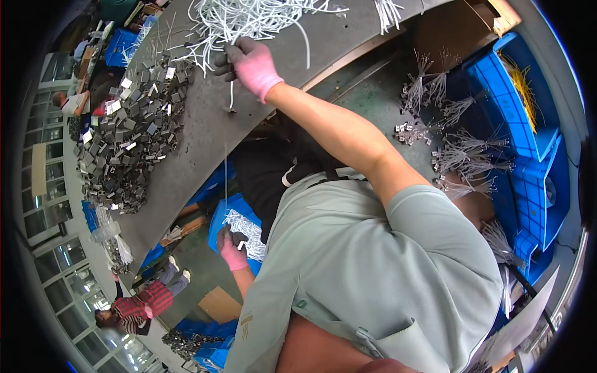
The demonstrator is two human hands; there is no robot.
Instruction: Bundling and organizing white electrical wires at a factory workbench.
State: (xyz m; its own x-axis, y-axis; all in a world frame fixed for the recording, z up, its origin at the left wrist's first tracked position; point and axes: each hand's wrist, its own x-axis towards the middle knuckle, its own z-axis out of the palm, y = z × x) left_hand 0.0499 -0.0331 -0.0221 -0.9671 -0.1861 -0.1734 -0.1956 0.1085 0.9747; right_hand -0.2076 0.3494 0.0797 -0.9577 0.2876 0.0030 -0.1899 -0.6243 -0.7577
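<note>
Currently, in the head view, two gloved hands are at work, both in pink gloves with grey fingers. The right hand (pixel 249 64) reaches over one grey table (pixel 205 133), its fingers bent in at the lower edge of one tangled pile of white cables (pixel 245 18). One single cable (pixel 232 96) runs down from beneath those fingers to one small dark end piece on the tabletop; I cannot tell whether the fingers are clamped on it. The left hand (pixel 232 250) is lower down, its fingers curled beside one blue bin of short white pieces (pixel 249 231). One white piece (pixel 241 245) shows at its fingertips, but whether they grip it I cannot tell.

Left of the right hand, one broad heap of dark metallic parts (pixel 134 133) covers the table's far side, too many to count. One separate white bundle (pixel 387 15) lies near the top edge. To the right, more than five bundles of thin cables (pixel 469 149) lie close together, beside at least two blue bins (pixel 510 105), one with yellow strands (pixel 521 90) inside. One brown cardboard sheet (pixel 219 304) is on the floor. At least two other people are around, one in a red checked garment (pixel 146 304).
</note>
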